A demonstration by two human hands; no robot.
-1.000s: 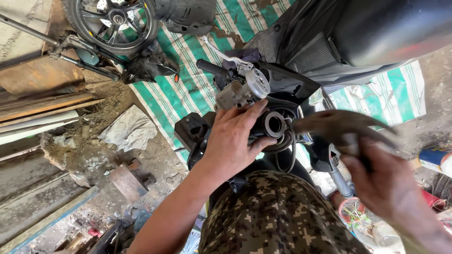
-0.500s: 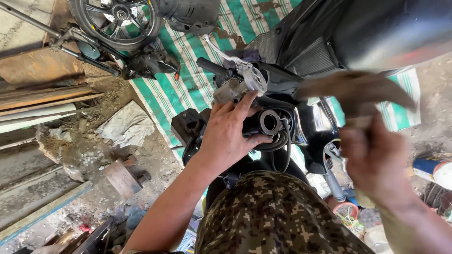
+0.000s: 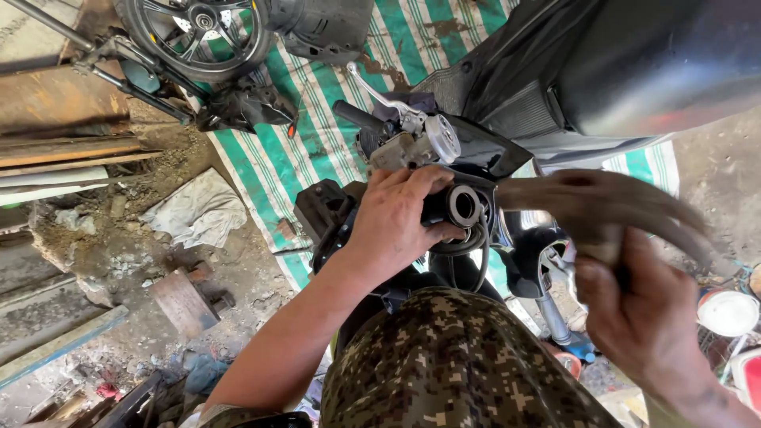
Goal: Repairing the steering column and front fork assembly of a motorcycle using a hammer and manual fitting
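Observation:
My left hand [image 3: 396,222] grips the black handlebar assembly [image 3: 464,208] of a dismantled scooter, just below the silver brake lever and master cylinder [image 3: 412,135]. A round open tube end shows right beside my fingers. My right hand [image 3: 634,309] is closed on a dark claw hammer [image 3: 602,202], whose head is blurred by motion and sits to the right of the tube end. My camouflage-trousered knee [image 3: 452,364] is in the foreground.
The scooter's black body [image 3: 634,71] lies on a green striped mat [image 3: 277,150]. A wheel [image 3: 198,32] and black panels lie at top left. Rusty metal bars [image 3: 63,143], a rag [image 3: 198,210] and rubble are at the left; containers [image 3: 725,313] at the right.
My right hand has swung the hammer upward and leftward toward the handlebar tube. My left hand has kept its grip on the handlebar.

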